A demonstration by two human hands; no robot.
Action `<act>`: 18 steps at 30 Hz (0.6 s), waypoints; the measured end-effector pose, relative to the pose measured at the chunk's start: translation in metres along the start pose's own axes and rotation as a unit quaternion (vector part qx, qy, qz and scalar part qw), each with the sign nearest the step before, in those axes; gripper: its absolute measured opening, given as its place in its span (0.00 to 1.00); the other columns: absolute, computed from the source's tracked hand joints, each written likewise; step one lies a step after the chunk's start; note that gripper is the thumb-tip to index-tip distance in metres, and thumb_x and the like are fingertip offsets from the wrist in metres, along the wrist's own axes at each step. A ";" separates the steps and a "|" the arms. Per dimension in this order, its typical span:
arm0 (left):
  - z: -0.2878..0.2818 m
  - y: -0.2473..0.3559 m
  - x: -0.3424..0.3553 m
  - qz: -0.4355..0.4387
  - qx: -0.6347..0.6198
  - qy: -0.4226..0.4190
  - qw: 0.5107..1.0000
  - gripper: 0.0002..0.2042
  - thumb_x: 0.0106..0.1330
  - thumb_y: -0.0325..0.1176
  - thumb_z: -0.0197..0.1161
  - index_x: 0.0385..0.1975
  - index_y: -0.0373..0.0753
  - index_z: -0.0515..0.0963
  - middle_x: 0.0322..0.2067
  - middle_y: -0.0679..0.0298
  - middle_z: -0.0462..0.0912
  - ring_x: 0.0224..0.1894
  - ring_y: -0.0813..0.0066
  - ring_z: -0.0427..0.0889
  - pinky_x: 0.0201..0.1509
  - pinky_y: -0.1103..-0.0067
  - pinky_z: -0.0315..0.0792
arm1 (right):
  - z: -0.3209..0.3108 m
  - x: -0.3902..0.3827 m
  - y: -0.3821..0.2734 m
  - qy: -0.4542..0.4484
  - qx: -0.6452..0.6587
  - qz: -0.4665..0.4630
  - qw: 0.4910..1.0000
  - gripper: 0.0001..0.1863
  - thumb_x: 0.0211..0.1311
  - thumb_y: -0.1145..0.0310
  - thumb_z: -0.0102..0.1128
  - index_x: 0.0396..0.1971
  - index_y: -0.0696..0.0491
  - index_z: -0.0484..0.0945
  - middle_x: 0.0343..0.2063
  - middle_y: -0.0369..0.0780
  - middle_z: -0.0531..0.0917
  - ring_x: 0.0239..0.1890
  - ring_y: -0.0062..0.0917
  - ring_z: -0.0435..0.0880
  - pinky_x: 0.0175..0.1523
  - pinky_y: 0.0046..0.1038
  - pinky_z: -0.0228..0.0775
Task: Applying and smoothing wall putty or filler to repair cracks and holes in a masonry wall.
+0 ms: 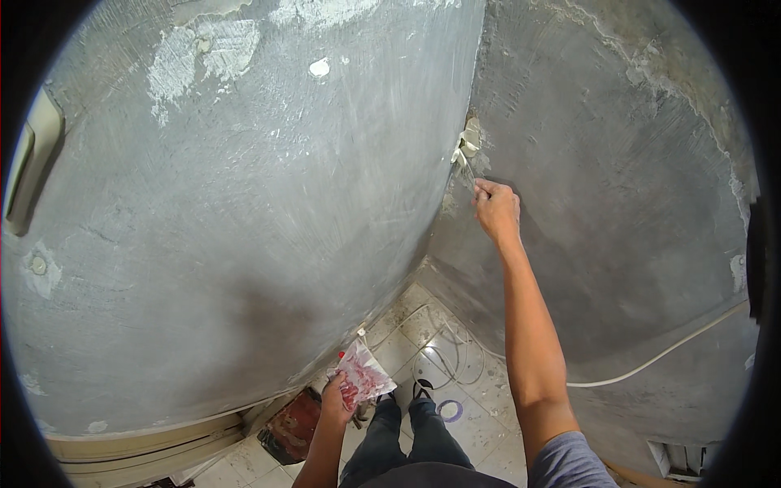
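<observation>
My right hand (498,207) is raised to the inside corner of two grey walls, its fingers closed around a small putty knife (468,172). The knife's blade meets a patch of wet off-white filler (471,137) on the right wall, just beside the corner line. Low on the left, my left hand (334,396) grips a crumpled, see-through plastic bag (364,376) with red print and whitish contents. Part of the bag is hidden behind the fingers, and so is the knife's handle.
The left wall (325,203) carries white filler patches and a pale switch plate (32,163). A white cable (651,358) crosses the right wall and coils on the tiled floor. Near my feet lie a purple ring (450,411) and a reddish, worn box-like object (293,424).
</observation>
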State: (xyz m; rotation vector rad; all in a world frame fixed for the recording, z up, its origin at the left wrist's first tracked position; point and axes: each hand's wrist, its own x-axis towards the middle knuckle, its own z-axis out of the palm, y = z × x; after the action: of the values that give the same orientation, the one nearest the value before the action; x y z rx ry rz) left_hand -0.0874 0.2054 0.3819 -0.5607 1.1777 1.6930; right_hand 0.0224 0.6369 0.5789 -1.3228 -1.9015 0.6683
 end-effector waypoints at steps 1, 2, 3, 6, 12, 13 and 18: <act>0.001 0.000 0.000 0.000 -0.001 0.000 1.000 0.06 0.63 0.33 0.57 0.37 0.41 0.74 0.27 0.64 0.77 0.26 0.69 0.79 0.32 0.72 0.78 | 0.001 -0.001 -0.004 -0.012 0.005 0.031 0.999 0.13 0.61 0.68 0.54 0.43 0.55 0.81 0.29 0.44 0.83 0.30 0.30 0.80 0.38 0.29 0.73; -0.002 0.000 0.000 0.002 0.000 0.004 1.000 0.06 0.63 0.33 0.57 0.37 0.41 0.74 0.27 0.64 0.77 0.26 0.68 0.79 0.32 0.72 0.78 | 0.002 -0.003 -0.010 -0.025 0.010 0.063 0.998 0.13 0.60 0.67 0.55 0.42 0.53 0.82 0.38 0.48 0.83 0.44 0.40 0.82 0.51 0.34 0.72; -0.003 0.001 -0.001 0.004 0.001 0.008 1.000 0.06 0.63 0.33 0.58 0.37 0.41 0.74 0.27 0.64 0.77 0.26 0.68 0.79 0.33 0.72 0.78 | 0.004 -0.005 -0.018 -0.025 0.011 0.063 0.998 0.13 0.60 0.67 0.55 0.42 0.53 0.82 0.38 0.48 0.83 0.44 0.40 0.82 0.51 0.34 0.72; -0.003 0.006 -0.003 0.008 0.022 0.009 1.000 0.06 0.62 0.32 0.58 0.36 0.41 0.74 0.26 0.64 0.76 0.25 0.69 0.78 0.32 0.72 0.77 | 0.008 -0.010 -0.029 -0.019 0.032 0.085 0.996 0.14 0.59 0.67 0.55 0.42 0.54 0.82 0.40 0.49 0.82 0.46 0.42 0.81 0.53 0.35 0.71; 0.003 0.009 -0.004 0.015 0.037 -0.002 0.999 0.04 0.62 0.34 0.59 0.33 0.43 0.73 0.23 0.66 0.74 0.21 0.72 0.75 0.26 0.75 0.74 | 0.004 -0.021 -0.025 -0.035 0.090 0.073 0.993 0.14 0.59 0.68 0.54 0.43 0.56 0.81 0.37 0.51 0.82 0.42 0.42 0.83 0.51 0.32 0.72; 0.000 0.008 -0.002 0.015 0.037 -0.005 0.999 0.04 0.62 0.34 0.59 0.33 0.43 0.73 0.23 0.66 0.74 0.21 0.72 0.75 0.26 0.75 0.74 | 0.001 -0.023 -0.027 -0.051 0.099 0.059 0.992 0.14 0.61 0.69 0.54 0.44 0.57 0.81 0.29 0.44 0.82 0.28 0.29 0.78 0.35 0.27 0.71; -0.004 0.017 -0.003 0.011 0.062 0.007 0.998 0.04 0.61 0.34 0.60 0.33 0.44 0.73 0.22 0.67 0.74 0.20 0.72 0.76 0.23 0.77 0.72 | -0.023 -0.044 -0.036 -0.149 0.200 0.099 0.963 0.16 0.64 0.70 0.53 0.49 0.62 0.77 0.24 0.38 0.81 0.17 0.18 0.75 0.24 0.22 0.71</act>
State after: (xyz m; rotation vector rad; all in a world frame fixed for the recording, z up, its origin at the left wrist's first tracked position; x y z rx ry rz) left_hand -0.1018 0.1989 0.3903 -0.4847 1.2934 1.6246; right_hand 0.0299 0.5842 0.6083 -1.2047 -1.7442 1.3426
